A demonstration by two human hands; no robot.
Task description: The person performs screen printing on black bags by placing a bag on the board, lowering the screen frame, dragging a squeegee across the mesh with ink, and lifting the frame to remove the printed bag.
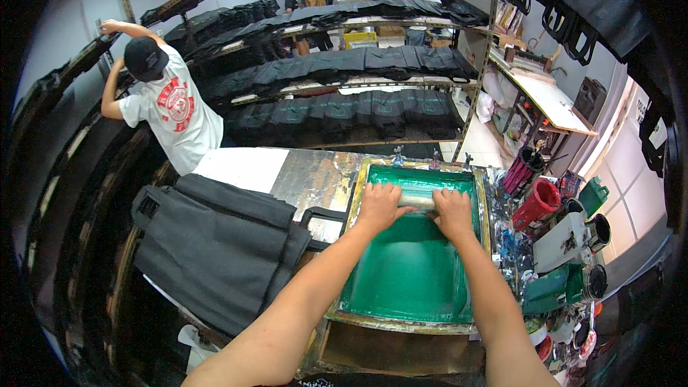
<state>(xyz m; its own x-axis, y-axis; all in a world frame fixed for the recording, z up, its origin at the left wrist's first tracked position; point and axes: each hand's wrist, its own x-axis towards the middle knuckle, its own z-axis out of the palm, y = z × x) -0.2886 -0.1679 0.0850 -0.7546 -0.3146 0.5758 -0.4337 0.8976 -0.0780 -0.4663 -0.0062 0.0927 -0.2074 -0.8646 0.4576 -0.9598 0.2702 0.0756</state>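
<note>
Both hands on the squeegee [417, 202], which lies crosswise near the far end of the screen frame [484, 222]. Left hand [380, 206]: fingers close together, curled over the handle's left part, thumb pointing inward on the near side. Right hand [453, 211]: fingers likewise bent over the right part, thumb low. Handle gripped between the two; contact of the blade with the mesh hidden.

Progress: green paint [408, 272] covers the screen nearer the wearer than the fingers, fairly even, so spreading looks well advanced. Squeegee not lifted out; I judge the pass unfinished or just at its far limit. Frame is down; whatever lies beneath is hidden, so any result there cannot be told.

Left of the left fingers, and nearer the wearer: stacked black bags [215, 251], no green mark visible on the top one. Beyond the fingers: shelved bags [387, 111], several with faint green marks, apparently finished ones. Right of the right fingers, past the frame: red tub [537, 204]. Count remaining: cannot tell.
</note>
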